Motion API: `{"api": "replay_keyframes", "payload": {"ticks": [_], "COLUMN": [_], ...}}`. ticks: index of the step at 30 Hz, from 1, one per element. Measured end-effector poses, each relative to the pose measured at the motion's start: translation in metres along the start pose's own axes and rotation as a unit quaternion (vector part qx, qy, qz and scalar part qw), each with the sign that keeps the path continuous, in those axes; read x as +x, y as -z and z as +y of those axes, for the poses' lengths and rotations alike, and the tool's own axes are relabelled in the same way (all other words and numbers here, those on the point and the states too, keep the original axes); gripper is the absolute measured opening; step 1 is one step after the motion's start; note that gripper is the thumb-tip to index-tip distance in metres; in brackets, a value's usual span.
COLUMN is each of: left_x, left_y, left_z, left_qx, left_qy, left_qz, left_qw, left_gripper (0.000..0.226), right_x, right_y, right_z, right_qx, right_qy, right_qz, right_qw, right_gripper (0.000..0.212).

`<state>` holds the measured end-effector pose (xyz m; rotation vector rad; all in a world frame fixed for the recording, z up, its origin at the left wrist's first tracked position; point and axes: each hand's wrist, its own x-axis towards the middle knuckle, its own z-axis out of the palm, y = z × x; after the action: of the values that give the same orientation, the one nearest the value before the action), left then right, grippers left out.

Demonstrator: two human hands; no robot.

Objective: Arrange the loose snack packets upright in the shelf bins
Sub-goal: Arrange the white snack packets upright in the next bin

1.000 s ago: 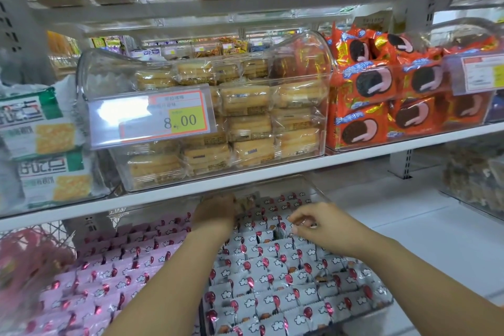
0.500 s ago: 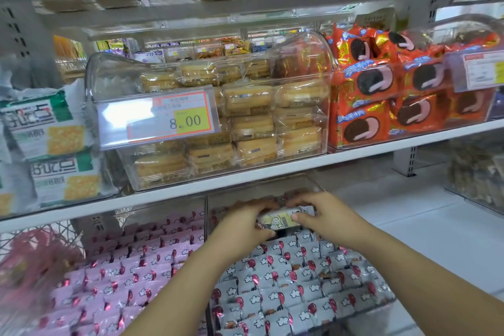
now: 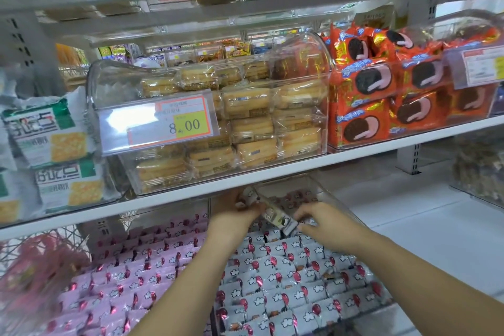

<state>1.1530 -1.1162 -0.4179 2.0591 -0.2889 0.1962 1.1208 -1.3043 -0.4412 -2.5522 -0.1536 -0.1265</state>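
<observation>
The person's left hand [image 3: 236, 210] and right hand [image 3: 325, 224] are both reaching to the back of the clear plastic shelf bin [image 3: 336, 200], just under the white shelf edge [image 3: 245, 185]. Between them they are holding a small grey-white foil snack packet [image 3: 273, 213], which is slanting from upper left down to lower right above the standing rows of grey-white packets with red balloon print [image 3: 286, 281]. The left fingers are curling round its upper end and the right fingertips are pinching its lower end; neither hand is spread wide.

The packet is looking light, thin and crinkly — likely slick on its faces, with contents that may crush. Taking it by the sealed end seams, not the soft middle, is probably the safer grip, and a gentle one should be enough.

Half a second ago the packet was lying nearly level between the hands; now its left end is riding higher, close to the shelf. A second ago the hands were apart among the rows, with no packet plainly lifted. The pink packets in the neighbouring bin [image 3: 136, 267] are sitting as they were.
</observation>
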Motion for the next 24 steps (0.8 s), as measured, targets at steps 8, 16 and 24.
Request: {"api": "replay_keyframes", "payload": {"ticks": [8,16,24], "left_x": [0.004,0.018,0.015], "left_y": [-0.008,-0.027,-0.041], "left_z": [0.009,0.006,-0.008], "left_qx": [0.154,0.272,0.327], "left_qy": [-0.056,-0.058,-0.052], "left_qz": [-0.047,-0.135,-0.245], "left_qw": [0.985,0.951,0.911], "left_gripper": [0.057,0.045,0.039], "right_x": [0.008,0.008,0.005], "right_y": [-0.010,-0.011,-0.006], "right_z": [0.017,0.019,0.016], "right_qx": [-0.065,-0.080,-0.078], "right_qy": [-0.020,-0.020,-0.008], "right_qz": [-0.044,-0.043,-0.046], "right_qw": [0.997,0.996,0.996], "right_gripper": [0.033,0.023,0.021]}}
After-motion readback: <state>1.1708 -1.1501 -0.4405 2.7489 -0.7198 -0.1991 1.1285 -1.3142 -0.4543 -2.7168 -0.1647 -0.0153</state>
